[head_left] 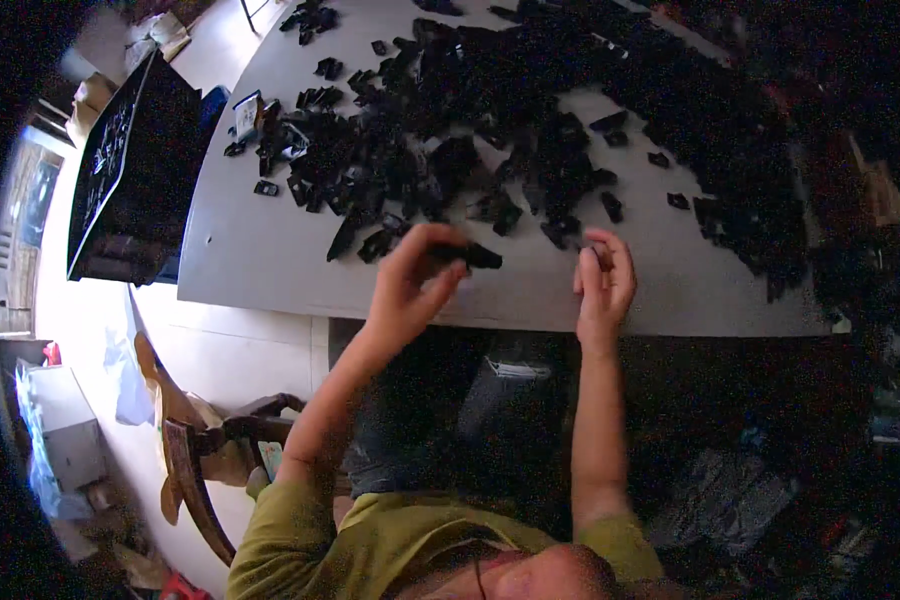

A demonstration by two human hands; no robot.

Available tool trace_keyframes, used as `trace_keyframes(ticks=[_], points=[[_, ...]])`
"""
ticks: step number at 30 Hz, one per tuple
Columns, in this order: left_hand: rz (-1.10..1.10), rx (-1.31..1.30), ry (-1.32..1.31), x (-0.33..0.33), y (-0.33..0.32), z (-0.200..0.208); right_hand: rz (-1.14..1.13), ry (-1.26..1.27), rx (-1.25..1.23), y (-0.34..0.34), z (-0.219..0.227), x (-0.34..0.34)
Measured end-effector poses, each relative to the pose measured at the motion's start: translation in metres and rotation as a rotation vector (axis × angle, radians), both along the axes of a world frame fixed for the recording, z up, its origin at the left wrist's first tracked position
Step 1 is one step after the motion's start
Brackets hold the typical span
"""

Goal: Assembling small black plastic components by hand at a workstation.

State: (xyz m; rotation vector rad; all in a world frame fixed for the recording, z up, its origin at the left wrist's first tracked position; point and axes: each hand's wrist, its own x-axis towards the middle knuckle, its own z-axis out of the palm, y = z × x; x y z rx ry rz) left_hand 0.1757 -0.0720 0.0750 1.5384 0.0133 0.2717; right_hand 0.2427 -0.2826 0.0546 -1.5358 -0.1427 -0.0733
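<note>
Over the near edge of the grey table, my left hand [415, 275] is closed round a black plastic part [482, 257], whose narrow end sticks out to the right. To its right, my right hand [605, 275] is raised with its fingers curled together. Something small and dark shows at those fingertips, too small to name. A gap separates the two hands. Just beyond them lies a wide heap of black plastic parts [450, 165], with loose pieces scattered at its front.
The grey table [260, 255] runs across the front. At its left stands a black bin [135, 190] holding dark pieces. A wooden chair [185, 450] is at the lower left, with white boxes [65, 410] farther left. Some strap-like white item [518, 370] lies on my lap.
</note>
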Motion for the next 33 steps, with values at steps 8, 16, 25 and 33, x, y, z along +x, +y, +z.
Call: trace_keyframes(ticks=[8,16,25,33], points=[[-0.105,0.538,-0.044,-0.026,0.006,-0.012,0.42,-0.224,-1.003,0.005,0.037,-0.009],[-0.12,0.65,-0.028,-0.034,0.015,-0.017,0.381,-0.188,-0.967,0.021,0.026,-0.017],[-0.101,0.724,-0.105,-0.023,0.018,-0.011,0.308,0.111,-0.395,0.022,0.018,-0.028],[-0.103,0.715,-0.07,-0.025,0.017,-0.012,0.237,0.114,-0.246,0.048,0.026,-0.039]])
